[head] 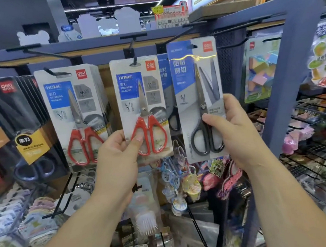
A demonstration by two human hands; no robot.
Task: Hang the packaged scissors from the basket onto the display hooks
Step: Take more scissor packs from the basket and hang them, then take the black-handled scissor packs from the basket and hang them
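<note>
1. The red-handled scissors pack (pixel 139 97) is pinched at its lower left corner by the left hand (pixel 117 149), with the thumb in front. Its hang hole is seen right at the tip of the middle hook (pixel 132 46).
2. The black-handled scissors pack (pixel 197 100) is gripped at its lower right edge by the right hand (pixel 232 128). It is held just right of the middle hook and is not yet on any hook.
3. If the red pack is released before its hole is pushed fully over the hook tip, it could be dropped onto the goods below the hook.
4. The black pack could be knocked against the red one, as both are held close beside the hook.
</note>
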